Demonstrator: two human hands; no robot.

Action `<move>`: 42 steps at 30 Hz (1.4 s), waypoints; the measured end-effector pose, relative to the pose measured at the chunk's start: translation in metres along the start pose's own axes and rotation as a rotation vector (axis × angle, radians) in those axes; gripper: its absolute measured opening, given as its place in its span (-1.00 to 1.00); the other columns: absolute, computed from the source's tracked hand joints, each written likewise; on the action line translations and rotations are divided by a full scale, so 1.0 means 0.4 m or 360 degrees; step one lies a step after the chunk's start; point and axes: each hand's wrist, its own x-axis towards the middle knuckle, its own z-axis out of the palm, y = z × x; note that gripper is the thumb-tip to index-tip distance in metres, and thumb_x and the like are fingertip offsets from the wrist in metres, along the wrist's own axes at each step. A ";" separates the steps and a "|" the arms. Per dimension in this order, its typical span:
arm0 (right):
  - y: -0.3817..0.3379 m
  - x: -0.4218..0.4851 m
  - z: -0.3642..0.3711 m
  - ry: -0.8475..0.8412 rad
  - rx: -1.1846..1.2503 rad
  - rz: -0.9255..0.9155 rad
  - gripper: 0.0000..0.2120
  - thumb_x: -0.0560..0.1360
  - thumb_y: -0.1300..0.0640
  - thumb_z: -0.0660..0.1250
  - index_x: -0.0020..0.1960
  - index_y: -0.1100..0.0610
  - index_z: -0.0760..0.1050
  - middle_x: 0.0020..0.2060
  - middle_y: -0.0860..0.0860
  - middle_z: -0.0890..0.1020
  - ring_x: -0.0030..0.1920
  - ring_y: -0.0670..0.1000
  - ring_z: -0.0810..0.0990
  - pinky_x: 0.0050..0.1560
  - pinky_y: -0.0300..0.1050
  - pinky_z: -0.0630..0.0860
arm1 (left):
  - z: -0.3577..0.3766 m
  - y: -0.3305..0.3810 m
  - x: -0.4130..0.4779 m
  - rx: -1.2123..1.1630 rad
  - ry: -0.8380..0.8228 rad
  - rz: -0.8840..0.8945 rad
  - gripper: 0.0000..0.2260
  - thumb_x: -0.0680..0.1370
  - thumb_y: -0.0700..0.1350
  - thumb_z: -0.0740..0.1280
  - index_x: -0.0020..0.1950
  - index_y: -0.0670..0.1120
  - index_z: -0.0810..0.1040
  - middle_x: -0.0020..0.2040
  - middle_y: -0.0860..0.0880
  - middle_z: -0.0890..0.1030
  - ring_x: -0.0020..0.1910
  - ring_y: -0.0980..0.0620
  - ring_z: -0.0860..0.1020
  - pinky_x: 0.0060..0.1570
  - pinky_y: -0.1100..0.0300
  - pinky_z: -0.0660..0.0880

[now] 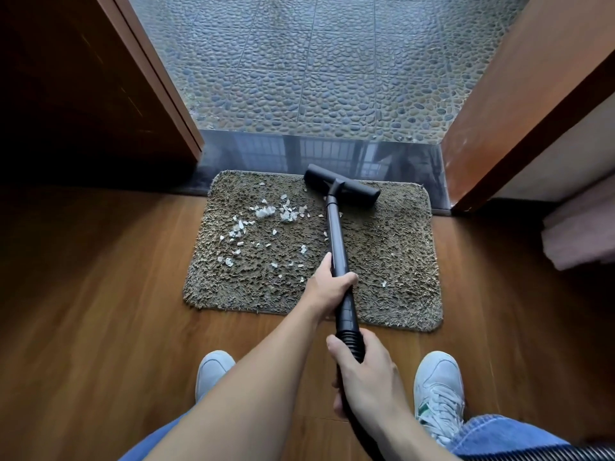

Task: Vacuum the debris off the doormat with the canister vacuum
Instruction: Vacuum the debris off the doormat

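A shaggy brown doormat (392, 254) lies on the wooden floor before an open doorway. White scraps of debris (263, 221) are scattered over its left and middle parts. The black vacuum wand (336, 234) runs from my hands up to its floor head (342, 186), which rests on the mat's far edge, right of centre. My left hand (329, 287) grips the wand midway. My right hand (362, 371) grips the ribbed hose end just below the wand. The canister is out of view.
A dark polished threshold (299, 154) borders the mat's far side, with pebble paving (316, 78) beyond. Wooden door frames stand at left (159, 78) and right (519, 111). My white shoes (439, 387) stand on the floor near the mat. The ribbed hose (545, 454) trails off at bottom right.
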 end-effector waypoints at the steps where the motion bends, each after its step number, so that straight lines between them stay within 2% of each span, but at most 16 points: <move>1: -0.007 0.008 -0.002 0.0008 0.0022 -0.0001 -0.83 0.56 -0.10 0.35 -0.02 0.00 0.49 -0.45 0.04 0.64 -0.56 0.07 0.62 -0.41 -0.07 0.58 | 0.006 -0.008 0.027 -0.0056 0.0004 -0.0013 -0.16 0.22 0.20 0.44 0.48 0.05 0.34 0.19 -0.18 0.58 0.10 -0.32 0.64 0.11 -0.25 0.61; 5: -0.015 0.018 -0.005 -0.0005 0.0020 -0.0005 -0.82 0.57 -0.08 0.35 -0.06 0.02 0.48 -0.45 0.02 0.62 -0.57 0.09 0.61 -0.47 -0.13 0.51 | 0.003 0.015 0.031 0.0007 0.0003 -0.0004 -0.37 0.17 0.19 0.36 0.21 0.04 0.42 -0.06 -0.13 0.59 -0.12 -0.26 0.65 0.00 -0.30 0.63; 8: -0.006 -0.003 0.003 -0.0031 -0.0048 -0.0011 -0.82 0.56 -0.07 0.36 -0.09 0.02 0.48 -0.44 0.03 0.62 -0.59 0.07 0.59 -0.53 -0.15 0.49 | -0.008 0.019 -0.004 0.0110 -0.0030 -0.0037 -0.48 0.20 0.19 0.32 0.10 0.02 0.42 -0.10 -0.15 0.61 -0.11 -0.30 0.67 -0.02 -0.28 0.64; 14: 0.029 -0.093 0.018 -0.0105 -0.0210 -0.0044 -0.78 0.49 -0.14 0.39 -0.10 0.01 0.51 -0.39 0.07 0.66 -0.56 0.06 0.62 -0.51 -0.08 0.57 | -0.044 -0.007 -0.132 0.0304 0.0013 -0.0069 -0.62 0.51 0.05 0.35 0.25 -0.09 0.41 0.09 -0.15 0.62 -0.05 -0.15 0.61 0.00 -0.03 0.62; 17: 0.052 -0.138 0.021 -0.0143 -0.0249 -0.0010 -0.75 0.43 -0.22 0.38 -0.06 -0.06 0.53 -0.34 0.07 0.68 -0.48 0.06 0.66 -0.39 -0.01 0.65 | -0.060 -0.036 -0.185 0.0428 0.0033 -0.0115 -0.59 0.58 0.04 0.33 0.34 -0.10 0.36 0.22 -0.15 0.60 0.09 -0.15 0.61 0.02 0.03 0.61; 20: 0.081 -0.171 0.020 -0.0171 -0.0351 -0.0053 -0.68 0.36 -0.32 0.35 -0.04 -0.14 0.53 -0.32 0.00 0.69 -0.30 0.02 0.69 -0.15 -0.02 0.67 | -0.077 -0.058 -0.238 0.0504 0.0060 -0.0149 -0.62 0.55 0.08 0.33 0.27 -0.08 0.35 0.11 -0.08 0.60 0.04 -0.15 0.65 -0.09 0.00 0.67; 23: 0.099 -0.196 0.019 -0.0259 -0.0405 -0.0089 -0.70 0.36 -0.31 0.36 -0.05 -0.13 0.54 -0.31 -0.03 0.70 -0.27 -0.08 0.69 -0.07 -0.11 0.63 | -0.085 -0.086 -0.285 0.0463 0.0091 -0.0197 -0.67 0.53 0.07 0.32 0.17 -0.07 0.36 0.06 -0.11 0.62 -0.03 -0.13 0.67 -0.18 -0.04 0.69; 26: 0.105 -0.224 0.027 -0.0311 -0.0439 -0.0075 -0.69 0.34 -0.31 0.36 -0.05 -0.15 0.54 -0.29 -0.04 0.71 -0.23 -0.12 0.69 -0.04 -0.13 0.63 | -0.092 -0.115 -0.321 0.0420 0.0135 -0.0217 -0.63 0.45 0.13 0.31 0.11 -0.06 0.37 0.04 -0.11 0.63 -0.01 -0.16 0.66 -0.14 -0.08 0.68; 29: 0.106 -0.241 0.044 -0.0337 -0.0453 -0.0063 -0.53 0.19 -0.42 0.24 -0.06 -0.14 0.52 -0.28 -0.04 0.70 -0.21 -0.11 0.69 -0.03 -0.11 0.63 | -0.101 -0.148 -0.332 0.0396 0.0177 -0.0225 -0.55 0.33 0.20 0.26 0.10 -0.04 0.39 0.04 -0.11 0.64 0.00 -0.16 0.66 -0.06 -0.11 0.67; 33: 0.100 -0.233 0.071 -0.0365 -0.0478 -0.0079 -0.46 0.20 -0.45 0.20 -0.02 -0.10 0.49 -0.28 0.01 0.70 -0.24 0.00 0.69 -0.08 -0.02 0.66 | -0.110 -0.174 -0.314 0.0299 0.0268 -0.0200 -0.41 0.31 0.21 0.23 0.28 -0.02 0.43 0.11 -0.13 0.66 0.07 -0.17 0.64 0.07 -0.08 0.63; 35: 0.093 -0.215 0.083 -0.0361 -0.0468 -0.0094 -0.50 0.25 -0.45 0.22 -0.01 -0.13 0.47 -0.28 0.02 0.69 -0.27 0.05 0.69 -0.14 0.04 0.67 | -0.117 -0.174 -0.295 0.0238 0.0318 -0.0199 -0.31 0.31 0.22 0.23 0.40 -0.03 0.42 0.16 -0.14 0.65 0.11 -0.18 0.62 0.11 -0.01 0.60; 36: 0.085 -0.204 0.089 -0.0363 -0.0454 -0.0099 -0.55 0.29 -0.43 0.24 -0.01 -0.13 0.47 -0.28 0.02 0.69 -0.29 0.06 0.68 -0.18 0.06 0.68 | -0.122 -0.172 -0.282 0.0197 0.0334 -0.0198 -0.33 0.32 0.21 0.24 0.40 -0.02 0.43 0.16 -0.14 0.65 0.10 -0.17 0.62 0.10 0.01 0.59; 39: 0.059 -0.161 0.108 -0.0354 -0.0408 -0.0111 -0.71 0.44 -0.28 0.32 -0.05 -0.06 0.48 -0.34 0.01 0.66 -0.41 0.03 0.66 -0.28 0.07 0.67 | -0.138 -0.164 -0.237 0.0045 0.0368 -0.0178 -0.59 0.32 0.16 0.32 0.13 0.06 0.48 -0.02 -0.09 0.66 -0.04 -0.20 0.67 0.06 -0.14 0.63; 42: 0.022 -0.111 0.128 -0.0328 -0.0359 -0.0127 -0.74 0.50 -0.20 0.35 -0.08 -0.02 0.48 -0.41 0.00 0.64 -0.49 0.06 0.64 -0.34 0.03 0.65 | -0.152 -0.149 -0.193 -0.0277 0.0332 -0.0163 -0.67 0.39 -0.01 0.38 0.11 -0.01 0.45 -0.16 -0.06 0.58 -0.34 -0.10 0.66 -0.05 -0.26 0.65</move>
